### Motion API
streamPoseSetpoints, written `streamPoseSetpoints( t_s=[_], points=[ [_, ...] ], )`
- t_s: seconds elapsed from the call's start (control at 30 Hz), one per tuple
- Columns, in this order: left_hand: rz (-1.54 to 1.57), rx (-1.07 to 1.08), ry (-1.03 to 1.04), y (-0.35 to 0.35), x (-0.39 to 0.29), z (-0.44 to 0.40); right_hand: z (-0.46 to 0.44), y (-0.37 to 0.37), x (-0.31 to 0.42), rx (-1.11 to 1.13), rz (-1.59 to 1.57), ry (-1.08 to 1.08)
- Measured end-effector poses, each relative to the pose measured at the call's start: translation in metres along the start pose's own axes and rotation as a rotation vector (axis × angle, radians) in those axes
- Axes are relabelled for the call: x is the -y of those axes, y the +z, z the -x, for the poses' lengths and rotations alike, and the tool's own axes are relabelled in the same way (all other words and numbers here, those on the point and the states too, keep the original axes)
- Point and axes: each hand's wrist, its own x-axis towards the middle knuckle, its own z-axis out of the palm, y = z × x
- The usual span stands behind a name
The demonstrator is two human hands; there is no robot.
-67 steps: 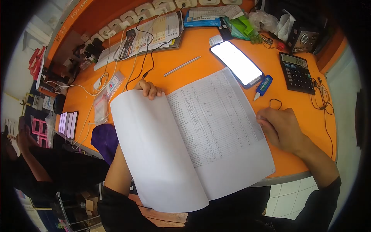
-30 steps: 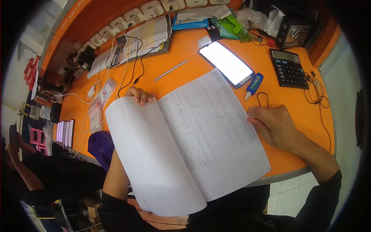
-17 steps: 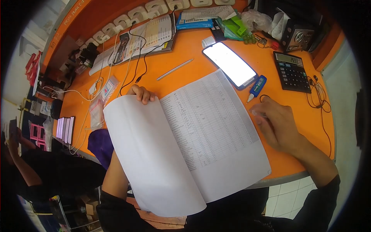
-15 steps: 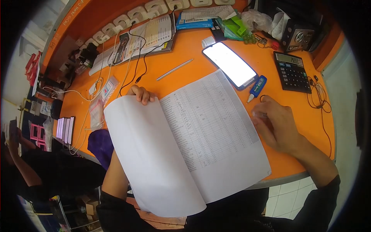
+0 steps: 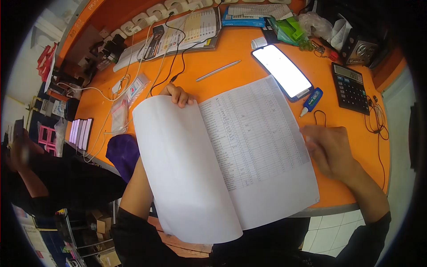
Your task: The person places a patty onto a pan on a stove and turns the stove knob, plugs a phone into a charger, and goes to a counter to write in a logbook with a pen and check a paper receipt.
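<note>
A sheaf of white paper sheets (image 5: 262, 196) lies at the front of the desk, with a printed table and some handwritten marks on its right-hand page. Its upper sheets are folded over to the left as a curved blank leaf (image 5: 178, 169). My left hand (image 5: 179, 95) grips the top edge of that leaf, fingers over it and thumb hidden. Beside the printed page's right edge is my right hand (image 5: 330, 149), fingers curled together; whatever is between them is not clear. Just above it lie a blue correction pen (image 5: 312, 101), tip bare, and a phone (image 5: 283, 71) with a bright white screen.
A silver pen (image 5: 218, 70), a calculator (image 5: 350, 88) and a tangled cable (image 5: 378, 116) lie on the orange desk (image 5: 240, 42). Magazines (image 5: 191, 33), chargers and plastic bags line the back. Several phones (image 5: 81, 133) stand at the left edge; another person (image 5: 58, 182) is beyond.
The view has shifted, so the desk things appear farther right. My right hand's fingers have drawn closer together at the page's edge. My left hand keeps its grip on the leaf.
</note>
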Motion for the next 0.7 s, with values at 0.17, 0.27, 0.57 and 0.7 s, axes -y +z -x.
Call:
streamPoseSetpoints(
  t_s=[0.17, 0.27, 0.57, 0.7],
  points=[
    [-0.171, -0.003, -0.011, 0.020, -0.015, 0.001, -0.005, -0.007, 0.007, 0.157, 0.113, -0.161],
    [-0.019, -0.010, -0.109, 0.042, -0.032, 0.000, -0.005, -0.006, 0.012, 0.244, 0.186, -0.186],
    [-0.172, -0.144, -0.203, 0.047, -0.138, 0.012, -0.001, -0.009, 0.017, 0.305, 0.180, -0.147],
    [-0.675, -0.260, -0.299, 0.114, -0.193, -0.008, 0.001, -0.010, 0.020, 0.286, 0.212, -0.154]
  ],
)
